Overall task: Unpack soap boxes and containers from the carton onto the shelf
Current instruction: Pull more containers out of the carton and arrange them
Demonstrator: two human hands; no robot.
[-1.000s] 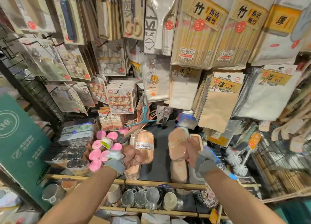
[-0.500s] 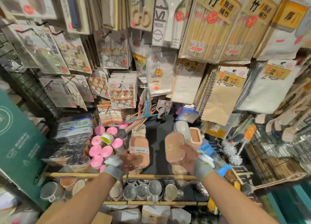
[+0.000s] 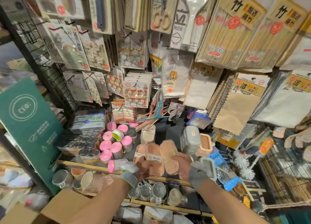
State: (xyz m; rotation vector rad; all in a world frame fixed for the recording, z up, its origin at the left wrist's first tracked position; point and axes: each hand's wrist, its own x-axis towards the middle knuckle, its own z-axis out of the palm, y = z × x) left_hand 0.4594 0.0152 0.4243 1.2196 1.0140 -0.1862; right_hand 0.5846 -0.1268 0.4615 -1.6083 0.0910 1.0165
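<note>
Both gloved hands meet at the shelf's wooden front edge (image 3: 94, 167). My left hand (image 3: 143, 170) grips two pink ribbed soap boxes (image 3: 148, 155) labelled "SOAP BOX". Beside them, touching, is another pink soap box (image 3: 169, 152), held by my right hand (image 3: 184, 169). Further back on the dark shelf stand a beige soap box (image 3: 147, 136), a stack of grey soap boxes (image 3: 189, 139) and an open pink container (image 3: 205, 144). The brown carton (image 3: 64, 207) lies below my left forearm; its inside is hidden.
Pink-lidded jars (image 3: 110, 146) crowd the shelf to the left, one lying by my left wrist. A green sign (image 3: 28, 123) leans at far left. Cups (image 3: 151, 191) fill the lower shelf. A blue packet (image 3: 223, 170) and white brushes (image 3: 243, 163) sit to the right. Hanging packets cover the wall.
My hands, apart a second ago, have drawn back toward the shelf's front edge and come together, bringing the pink soap boxes side by side. The view has tilted down, showing the carton.
</note>
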